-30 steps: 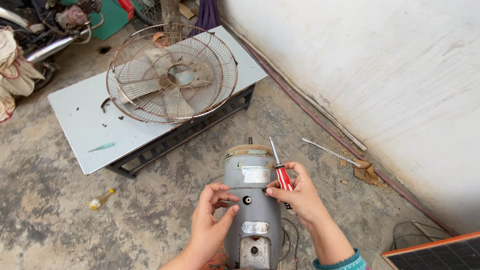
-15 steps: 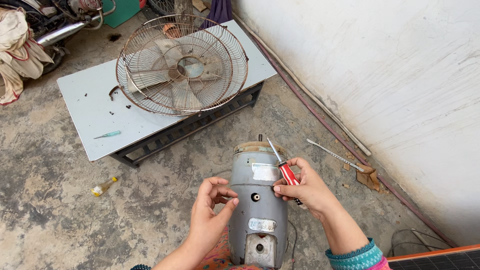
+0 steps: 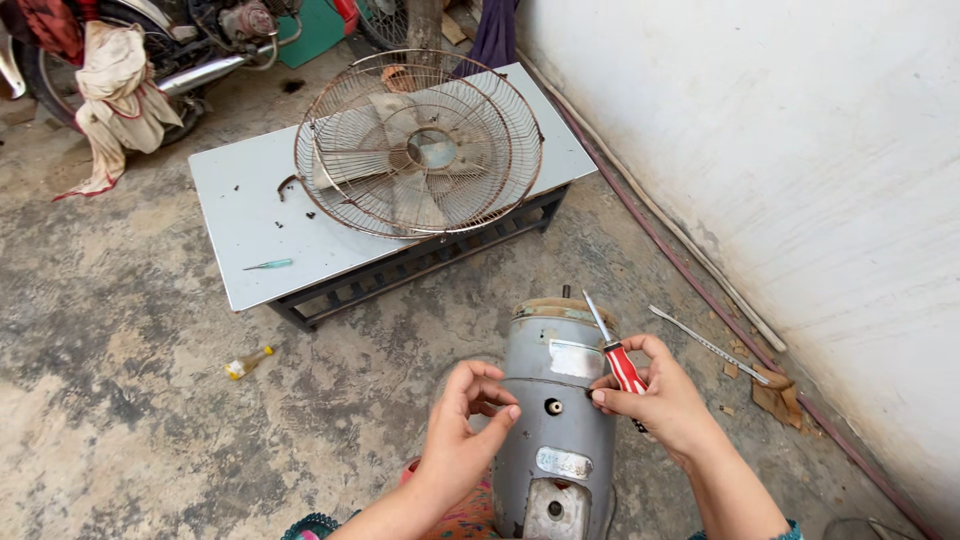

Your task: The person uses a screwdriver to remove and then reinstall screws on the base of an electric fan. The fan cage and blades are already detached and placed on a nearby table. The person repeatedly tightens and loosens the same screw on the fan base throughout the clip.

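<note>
A grey fan motor housing (image 3: pixel 560 420) stands upright in front of me, with a small hole in its side. My left hand (image 3: pixel 465 435) is beside it on the left, fingertips pinched together against the housing near the hole; whether they hold something small I cannot tell. My right hand (image 3: pixel 660 400) rests on the housing's right side and grips a red-handled screwdriver (image 3: pixel 615 350), its shaft pointing up and away.
A low white table (image 3: pixel 250 230) holds a rusty wire fan cage with blades (image 3: pixel 420 145) and a small green tool (image 3: pixel 268 264). A small yellow bottle (image 3: pixel 246 363) lies on the concrete floor. A white wall (image 3: pixel 780 150) rises at right, a motorcycle (image 3: pixel 170 40) beyond.
The view has tipped down and shifted, so the table and fan cage sit farther left and up. Both hands stay at the housing; the left fingers have closed toward the hole.
</note>
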